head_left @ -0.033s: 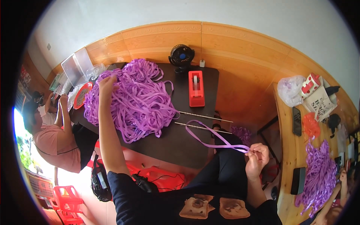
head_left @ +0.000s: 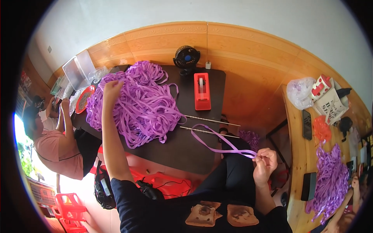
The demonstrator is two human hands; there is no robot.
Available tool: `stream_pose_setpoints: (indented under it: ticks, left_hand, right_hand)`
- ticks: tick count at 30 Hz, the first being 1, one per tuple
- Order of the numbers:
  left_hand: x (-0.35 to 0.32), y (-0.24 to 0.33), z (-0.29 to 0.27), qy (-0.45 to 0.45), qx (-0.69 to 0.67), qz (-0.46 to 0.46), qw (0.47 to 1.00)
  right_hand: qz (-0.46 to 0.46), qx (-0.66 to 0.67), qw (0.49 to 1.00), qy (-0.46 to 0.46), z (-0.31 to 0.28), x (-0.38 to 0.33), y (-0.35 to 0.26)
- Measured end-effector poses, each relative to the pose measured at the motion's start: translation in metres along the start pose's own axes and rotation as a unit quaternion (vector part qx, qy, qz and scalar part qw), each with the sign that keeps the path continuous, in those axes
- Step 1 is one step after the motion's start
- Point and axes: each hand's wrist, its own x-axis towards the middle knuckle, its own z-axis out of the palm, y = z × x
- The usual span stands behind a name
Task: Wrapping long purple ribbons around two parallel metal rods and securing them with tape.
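Observation:
A large heap of purple straps covers the left part of the dark table. My left hand reaches over the heap's left side, its fingers curled in among the straps; what they hold is hidden by the tangle. Over my lap, my right hand pinches the end of one purple strap loop between thumb and fingers. That loop stretches left, its far end lying on the table edge beside two thin metal rods.
A red tape dispenser and a black fan stand at the table's back. To the left sit a red plate and a person. On a wooden table at right lie more purple straps and a phone.
My left hand has shifted slightly down over the heap. The right hand and its strap loop look nearly the same.

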Motion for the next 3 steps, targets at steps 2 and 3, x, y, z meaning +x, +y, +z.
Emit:
stream_pose_setpoints:
  ticks: [2, 3]
  left_hand:
    - [-0.038, 0.060, 0.010, 0.042, 0.310, 0.085, 0.946]
    - [-0.051, 0.100, 0.011, 0.003, 0.397, 0.022, 0.917]
  right_hand:
    - [0.013, -0.002, 1.000, 0.002, -0.004, -0.004, 0.004]
    - [0.021, -0.005, 1.000, -0.007, -0.005, -0.005, 0.005]
